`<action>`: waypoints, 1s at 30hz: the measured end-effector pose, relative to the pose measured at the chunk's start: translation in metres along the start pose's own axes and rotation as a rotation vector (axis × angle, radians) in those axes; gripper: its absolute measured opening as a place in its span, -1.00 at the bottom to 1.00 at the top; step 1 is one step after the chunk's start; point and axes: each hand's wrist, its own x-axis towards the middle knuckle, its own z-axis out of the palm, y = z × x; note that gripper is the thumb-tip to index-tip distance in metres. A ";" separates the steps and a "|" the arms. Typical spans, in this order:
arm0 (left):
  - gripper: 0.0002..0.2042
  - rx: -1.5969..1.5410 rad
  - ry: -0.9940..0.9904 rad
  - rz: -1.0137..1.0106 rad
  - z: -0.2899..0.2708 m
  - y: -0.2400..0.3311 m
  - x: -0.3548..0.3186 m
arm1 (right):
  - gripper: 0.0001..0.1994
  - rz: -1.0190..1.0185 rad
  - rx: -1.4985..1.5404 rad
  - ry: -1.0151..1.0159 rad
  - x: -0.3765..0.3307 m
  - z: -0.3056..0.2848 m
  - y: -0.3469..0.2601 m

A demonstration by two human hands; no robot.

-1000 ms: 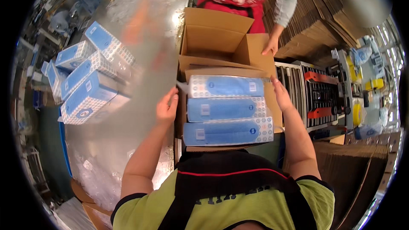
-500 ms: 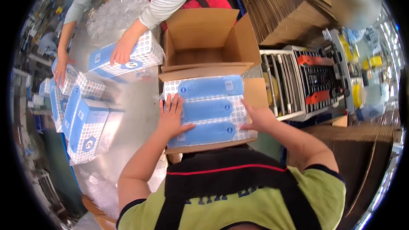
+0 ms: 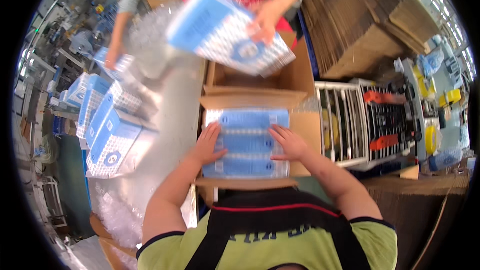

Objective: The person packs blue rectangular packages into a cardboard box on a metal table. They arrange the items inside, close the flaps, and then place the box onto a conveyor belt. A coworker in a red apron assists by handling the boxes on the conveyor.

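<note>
Three blue-and-white printed boxes (image 3: pixel 250 143) lie side by side in an open cardboard carton (image 3: pixel 306 142) before me. My left hand (image 3: pixel 209 146) rests flat on their left part, fingers apart. On their right part lies my right hand (image 3: pixel 289 144), also spread, holding nothing. Just beyond stands a second open carton (image 3: pixel 256 90). Over it a co-worker's hand (image 3: pixel 266 22) holds a tilted blue-and-white box (image 3: pixel 225 30), blurred by motion. The co-worker's other hand (image 3: pixel 113 58) touches another box (image 3: pixel 120 66) on the metal table.
Several more printed boxes (image 3: pixel 112 140) stand on the metal table (image 3: pixel 172 120) to the left. Clear plastic packing (image 3: pixel 117 215) lies at its near end. A slatted rack with red parts (image 3: pixel 382 120) is on the right, with stacked flat cardboard (image 3: pixel 355 30) behind.
The co-worker has lifted a box off the table and swung it right, over the far carton. My right hand has shifted a little inward on the boxes; my left stays on them.
</note>
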 end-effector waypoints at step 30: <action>0.26 -0.186 -0.047 -0.362 0.032 0.125 0.070 | -0.51 0.342 -0.292 0.460 0.001 -0.111 -0.016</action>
